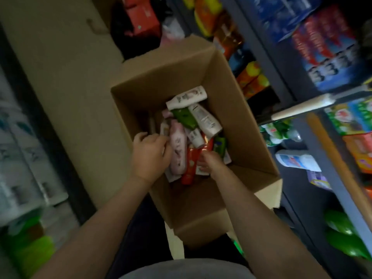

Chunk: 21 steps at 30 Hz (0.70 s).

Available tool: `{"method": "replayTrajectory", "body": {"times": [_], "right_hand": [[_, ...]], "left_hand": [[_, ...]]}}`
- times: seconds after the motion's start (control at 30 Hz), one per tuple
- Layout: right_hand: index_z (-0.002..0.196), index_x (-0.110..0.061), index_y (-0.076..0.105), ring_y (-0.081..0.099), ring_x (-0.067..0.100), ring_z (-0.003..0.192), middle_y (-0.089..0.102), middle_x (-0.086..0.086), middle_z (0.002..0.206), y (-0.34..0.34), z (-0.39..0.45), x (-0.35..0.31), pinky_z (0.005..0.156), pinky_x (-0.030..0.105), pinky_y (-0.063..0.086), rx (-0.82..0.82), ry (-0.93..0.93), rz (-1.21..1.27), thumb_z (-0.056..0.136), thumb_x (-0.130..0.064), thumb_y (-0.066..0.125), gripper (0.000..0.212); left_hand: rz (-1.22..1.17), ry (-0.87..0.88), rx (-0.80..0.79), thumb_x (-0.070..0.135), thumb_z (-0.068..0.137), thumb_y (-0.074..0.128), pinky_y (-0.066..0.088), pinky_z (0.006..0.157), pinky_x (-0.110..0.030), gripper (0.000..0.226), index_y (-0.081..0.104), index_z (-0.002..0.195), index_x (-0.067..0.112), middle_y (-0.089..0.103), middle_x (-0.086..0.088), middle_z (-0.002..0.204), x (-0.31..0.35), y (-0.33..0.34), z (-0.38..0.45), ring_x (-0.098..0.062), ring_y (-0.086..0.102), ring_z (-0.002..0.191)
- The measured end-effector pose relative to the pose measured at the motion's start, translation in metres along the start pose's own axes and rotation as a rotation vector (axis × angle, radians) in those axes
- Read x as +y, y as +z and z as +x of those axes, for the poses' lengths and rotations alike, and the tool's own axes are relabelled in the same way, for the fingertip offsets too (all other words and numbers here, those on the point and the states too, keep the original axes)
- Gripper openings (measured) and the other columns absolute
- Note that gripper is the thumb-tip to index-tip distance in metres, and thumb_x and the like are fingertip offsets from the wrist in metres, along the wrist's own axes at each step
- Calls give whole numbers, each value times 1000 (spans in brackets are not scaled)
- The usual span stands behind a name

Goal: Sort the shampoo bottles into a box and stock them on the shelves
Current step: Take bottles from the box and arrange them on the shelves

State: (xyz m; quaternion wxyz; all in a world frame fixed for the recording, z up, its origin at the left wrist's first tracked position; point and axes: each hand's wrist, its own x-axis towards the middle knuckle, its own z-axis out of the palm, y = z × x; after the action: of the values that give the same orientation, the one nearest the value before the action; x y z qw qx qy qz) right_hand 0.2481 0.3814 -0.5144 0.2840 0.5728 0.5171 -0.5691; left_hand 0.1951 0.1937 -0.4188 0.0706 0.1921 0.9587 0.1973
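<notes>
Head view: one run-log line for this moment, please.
phase: sorting | box: open, bottles piled inside | left hand: on pink bottle | right hand: on red bottle | shelves: stocked

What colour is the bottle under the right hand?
Red, seen in the head view; the right hand rests on it.

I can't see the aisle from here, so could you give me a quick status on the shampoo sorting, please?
Both hands down in the cardboard box. Left hand on pink bottle, right hand on red bottle; grip unclear. Bottles piled loosely, none shelved. Nothing in the way.
</notes>
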Motion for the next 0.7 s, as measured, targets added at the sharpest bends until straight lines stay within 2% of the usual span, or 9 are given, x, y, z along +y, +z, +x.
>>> {"method": "replayTrajectory", "body": {"times": [0.07, 0.13, 0.2, 0.27, 0.33, 0.4, 0.47, 0.6, 0.7], "right_hand": [[98, -15, 61, 63, 22, 82, 65, 9, 97, 17, 18, 5, 62, 29, 47, -7, 23, -32, 92, -23, 53, 13], [97, -19, 61, 62, 23, 84, 66, 8, 97, 34, 34, 10, 67, 30, 49, -17, -11, -89, 83, -27, 61, 16], [114, -13, 64, 64, 27, 95, 67, 10, 109, 50, 42, 17, 75, 32, 52, -64, -51, -162, 88, -21, 62, 27], [131, -4, 56, 63, 31, 108, 63, 15, 122, 62, 50, 27, 75, 30, 51, -69, -57, -174, 93, -16, 61, 40], [138, -4, 49, 62, 31, 112, 60, 15, 130, 71, 59, 39, 79, 33, 53, -27, -52, -122, 91, -19, 65, 52], [141, -5, 47, 62, 29, 111, 59, 16, 133, 77, 66, 46, 90, 39, 53, 26, -59, -98, 86, -18, 71, 62], [141, -4, 46, 57, 28, 119, 56, 13, 135, 81, 75, 50, 97, 37, 48, 105, -103, -198, 80, -20, 78, 71], [132, -11, 49, 58, 31, 120, 58, 12, 131, 100, 83, 54, 93, 40, 51, 292, -141, -437, 57, -44, 91, 92], [133, -12, 47, 55, 34, 121, 54, 12, 132, 107, 83, 53, 94, 44, 51, 337, -116, -549, 56, -58, 87, 99]], "left_hand": [[-82, -5, 104, 16, 88, 56, 36, 94, -36, 17, 72, 83, 12, 69, -1, 75, -3, 1, -1, -20, 64, 71], [-123, -22, 185, 15, 89, 56, 33, 103, -35, 17, 72, 86, 13, 69, 0, 78, -7, 1, -3, -17, 63, 76], [-165, -80, 222, 17, 92, 55, 27, 110, -33, 18, 71, 85, 14, 68, 2, 80, -11, 2, -2, -13, 61, 80], [-198, -121, 241, 18, 92, 54, 22, 113, -29, 18, 71, 86, 15, 67, 2, 81, -11, 2, 0, -13, 61, 84], [-220, -123, 250, 18, 93, 55, 22, 112, -26, 17, 71, 89, 15, 68, 2, 85, -10, 2, 2, -12, 60, 87], [-261, -141, 257, 20, 95, 54, 22, 111, -23, 18, 70, 100, 15, 69, 3, 92, -10, 1, 2, -9, 60, 91], [-303, -165, 253, 23, 98, 50, 22, 109, -20, 23, 67, 111, 15, 69, 5, 96, -10, 0, 1, -6, 59, 92], [-301, -146, 232, 27, 98, 51, 23, 106, -19, 27, 65, 118, 14, 67, 6, 88, -15, 1, 0, -6, 59, 85], [-289, -139, 253, 25, 98, 54, 25, 106, -20, 26, 65, 117, 13, 67, 4, 87, -17, 3, -2, -6, 59, 84]]}}
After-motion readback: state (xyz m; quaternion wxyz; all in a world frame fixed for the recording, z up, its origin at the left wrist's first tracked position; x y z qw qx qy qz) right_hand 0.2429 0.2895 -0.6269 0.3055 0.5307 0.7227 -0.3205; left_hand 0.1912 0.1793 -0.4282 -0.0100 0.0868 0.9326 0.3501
